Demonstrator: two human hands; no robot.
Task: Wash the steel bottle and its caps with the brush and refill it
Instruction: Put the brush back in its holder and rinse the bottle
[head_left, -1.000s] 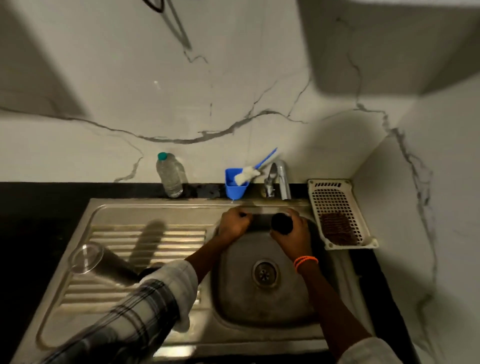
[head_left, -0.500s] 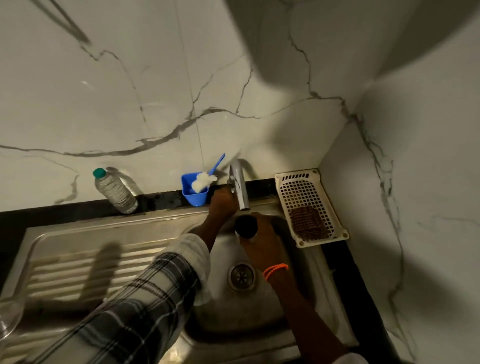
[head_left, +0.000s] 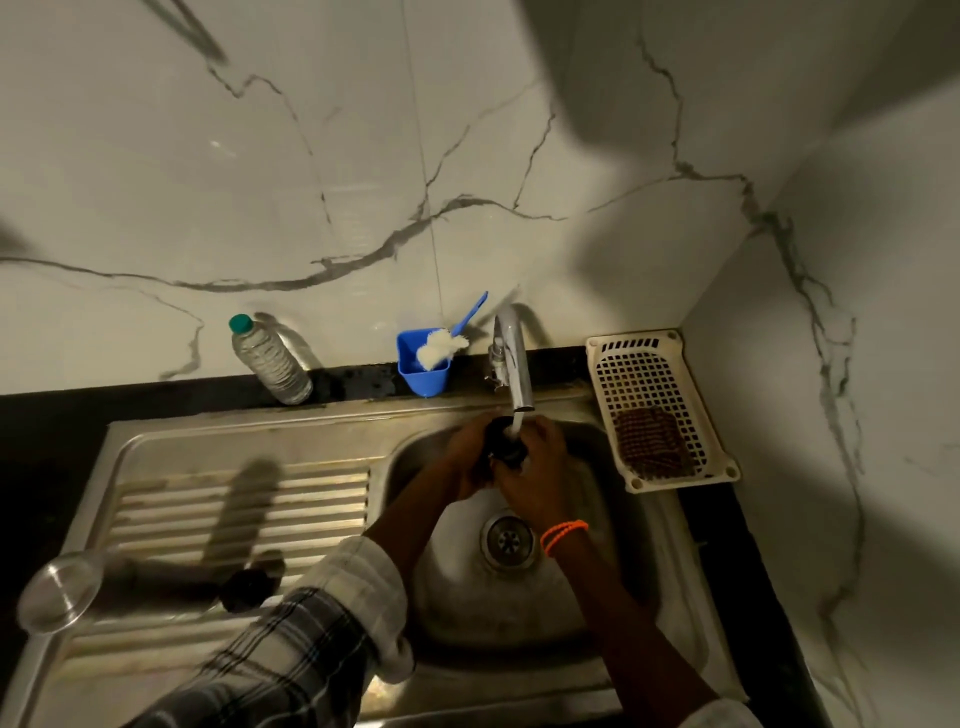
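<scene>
Under the tap (head_left: 511, 364), in the head view, we grip a dark cap (head_left: 503, 448) with both hands: left hand (head_left: 467, 457) and right hand (head_left: 537, 467) curl round it. The brush (head_left: 447, 345) stands beyond, nearer our left; the bottle (head_left: 156, 571) lies sideways on the drainer.

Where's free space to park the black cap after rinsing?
Free: the ribbed drainboard between the lying steel bottle and the basin, and the back ledge between the plastic bottle and blue cup. Crowded: under the tap, where left hand and right hand grip the cap.
</scene>
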